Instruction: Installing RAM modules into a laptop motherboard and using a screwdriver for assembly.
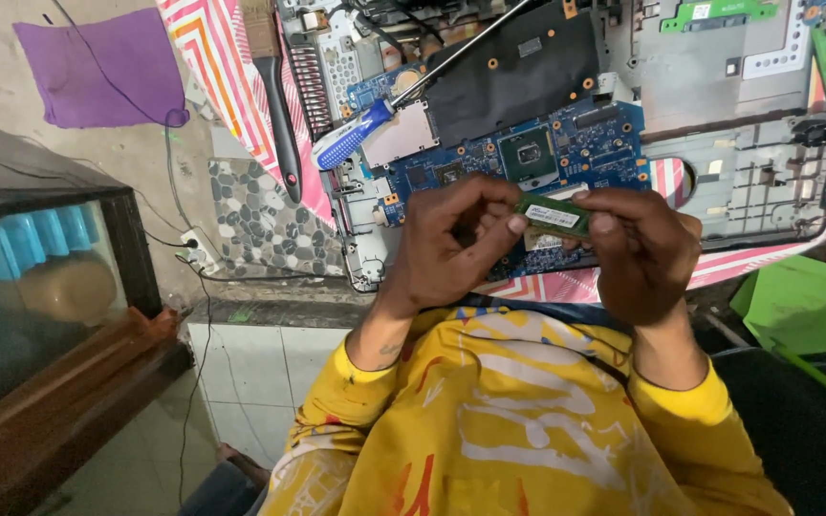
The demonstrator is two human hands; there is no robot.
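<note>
Both hands hold a small green memory module [554,216] with a white sticker, just above the near edge of an opened laptop. My left hand [451,244] pinches its left end between thumb and fingers. My right hand [644,250] grips its right end. Beyond the hands lies the blue motherboard [566,143] with a square processor chip [529,154] and a black cover sheet [528,72]. A blue-and-white-handled screwdriver [351,136] rests across the board, its shaft pointing to the upper right.
The grey laptop chassis [748,162] lies on a red-and-white striped mat [217,57]. A black-handled brush [279,105] lies at the left, a purple cloth [107,72] further left, a green dustpan [800,301] at the right, and a glass-fronted cabinet [40,287] at the far left.
</note>
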